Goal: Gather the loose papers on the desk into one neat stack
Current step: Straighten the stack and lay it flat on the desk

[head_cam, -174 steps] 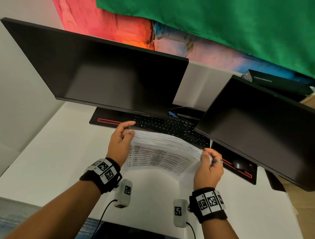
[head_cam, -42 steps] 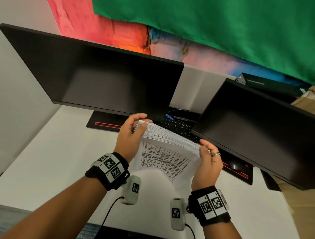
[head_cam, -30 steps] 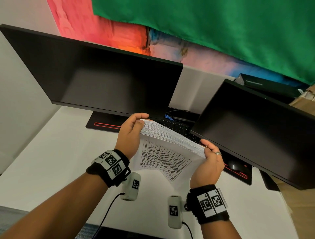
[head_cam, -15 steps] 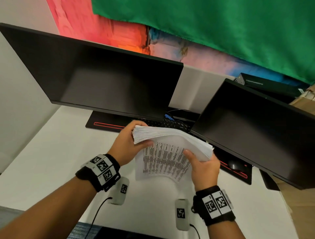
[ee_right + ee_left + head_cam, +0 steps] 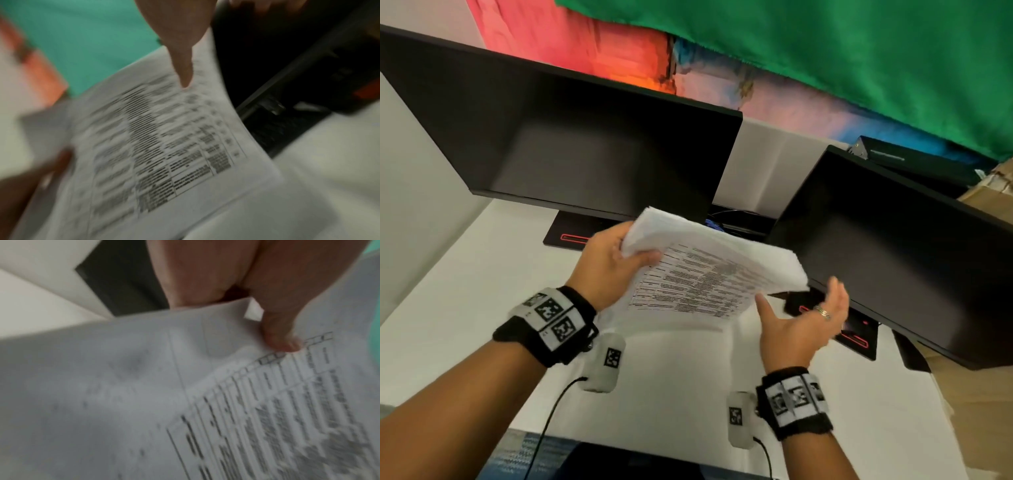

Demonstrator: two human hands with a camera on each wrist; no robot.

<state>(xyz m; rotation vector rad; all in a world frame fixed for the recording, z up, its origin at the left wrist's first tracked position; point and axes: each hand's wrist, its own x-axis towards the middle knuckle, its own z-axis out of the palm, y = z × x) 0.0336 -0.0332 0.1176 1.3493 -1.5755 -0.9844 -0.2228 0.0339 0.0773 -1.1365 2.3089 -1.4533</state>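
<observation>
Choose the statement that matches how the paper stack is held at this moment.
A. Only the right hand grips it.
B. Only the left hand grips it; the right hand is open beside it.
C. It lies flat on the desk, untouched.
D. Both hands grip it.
B: the left hand pinches a corner of the paper stack, while the right hand is spread open by its right edge.

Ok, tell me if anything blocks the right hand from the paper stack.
Nothing visible does. The right hand is open beside the paper stack, thumb by its near right corner, with only open air between them. The left hand grips the stack's left end.
</observation>
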